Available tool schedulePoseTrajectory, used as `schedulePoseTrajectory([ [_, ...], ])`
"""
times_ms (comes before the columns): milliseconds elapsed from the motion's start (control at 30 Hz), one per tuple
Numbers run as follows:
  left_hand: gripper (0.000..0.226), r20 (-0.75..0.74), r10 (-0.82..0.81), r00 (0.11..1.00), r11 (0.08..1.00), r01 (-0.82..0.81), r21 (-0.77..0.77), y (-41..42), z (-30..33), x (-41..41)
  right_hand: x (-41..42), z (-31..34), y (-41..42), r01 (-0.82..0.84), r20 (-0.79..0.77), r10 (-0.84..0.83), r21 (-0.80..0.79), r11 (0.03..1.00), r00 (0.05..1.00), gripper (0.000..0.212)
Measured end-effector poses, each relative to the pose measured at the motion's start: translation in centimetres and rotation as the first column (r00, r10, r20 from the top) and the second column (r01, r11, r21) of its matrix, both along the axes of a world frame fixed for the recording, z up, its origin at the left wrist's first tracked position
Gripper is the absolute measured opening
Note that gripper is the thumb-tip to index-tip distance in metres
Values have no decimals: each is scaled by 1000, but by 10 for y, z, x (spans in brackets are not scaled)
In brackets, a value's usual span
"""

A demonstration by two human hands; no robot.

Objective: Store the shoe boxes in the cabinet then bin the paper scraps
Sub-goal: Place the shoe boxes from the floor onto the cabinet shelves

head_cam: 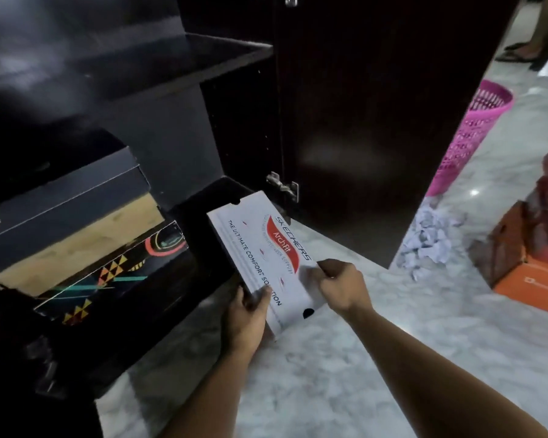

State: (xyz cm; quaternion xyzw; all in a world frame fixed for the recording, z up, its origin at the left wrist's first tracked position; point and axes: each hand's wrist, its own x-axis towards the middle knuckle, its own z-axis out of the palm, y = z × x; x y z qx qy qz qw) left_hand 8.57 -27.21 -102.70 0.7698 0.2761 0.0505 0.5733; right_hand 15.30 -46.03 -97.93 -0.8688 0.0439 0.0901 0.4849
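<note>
At the cabinet (140, 90) mouth, white shoe box (260, 257) in both hands' grip, left hand (246, 317) and right hand (342, 286), far end lost in shadow.

A white Skechers shoe box (263, 257), tilted, sits partway into the dark cabinet (203, 128), paper scraps (427, 238) heaped nearby.

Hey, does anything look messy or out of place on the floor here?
Yes. A heap of crumpled paper scraps lies loose on the marble floor beside the pink basket, not in it. An orange shoe box also sits out on the floor at the right, its lid blurred but seemingly open.
</note>
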Motion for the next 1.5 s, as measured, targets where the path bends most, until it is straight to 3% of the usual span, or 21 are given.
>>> schedulePoseTrajectory([
  [100, 82, 99, 43, 994, 996, -50, 71, 18, 14, 28, 24, -2, 31, 49, 85, -52, 28, 998, 995, 21],
  [233, 92, 91, 70, 993, 990, -81, 117, 39, 26, 70, 66, -3, 70, 80, 37, -103, 400, 913, 994, 17],
  [267, 98, 64, 53, 997, 985, -62, 160, 43, 28, 80, 75, -4, 78, 60, 37, -86, 447, 893, 996, 24],
  [333, 106, 11, 10, 1000, 965, -12, 261, 48, 29, 100, 91, -12, 94, 21, 46, -46, 443, 897, 998, 48],
  [467, 105, -72, -8, 997, 907, 38, 419, 58, 27, 131, 108, -19, 117, 57, 72, -80, 277, 959, 994, 67],
  [533, 103, -73, 70, 995, 882, -27, 471, 60, 30, 141, 116, -18, 121, 111, 43, -126, 252, 961, 991, 71],
  [633, 98, -90, 247, 965, 807, -154, 570, 59, 32, 151, 133, -14, 130, 113, -13, -116, 352, 929, 993, 65],
  [767, 87, -149, 311, 939, 816, -183, 549, 63, 34, 177, 155, -18, 147, 4, -67, 29, 445, 896, 997, 49],
  [867, 70, -34, 334, 942, 913, -314, 259, 63, 42, 192, 160, -10, 149, -14, -120, 88, 514, 858, 989, 45],
  [967, 60, 18, 364, 931, 928, -364, 74, 59, 44, 188, 157, -9, 143, -3, -180, 112, 516, 856, 977, 71],
  [1033, 65, 15, 351, 936, 930, -350, 108, 52, 46, 179, 152, -11, 135, -40, -164, 137, 492, 870, 977, 71],
  [1200, 49, 10, 411, 912, 879, -399, 262, 24, 51, 149, 136, -11, 96, -14, -160, 111, 507, 862, 981, 35],
  [1267, 35, -21, 366, 931, 897, -346, 274, 7, 50, 137, 128, -16, 70, 15, -148, 60, 457, 889, 987, 16],
  [1367, 24, -109, 215, 970, 939, -175, 295, -29, 47, 123, 109, -27, 17, 67, -173, -8, 338, 939, 985, 34],
  [1500, 15, -225, -38, 974, 957, 101, 273, -96, 51, 104, 59, -26, -70, 88, -142, -67, 144, 986, 988, 39],
])
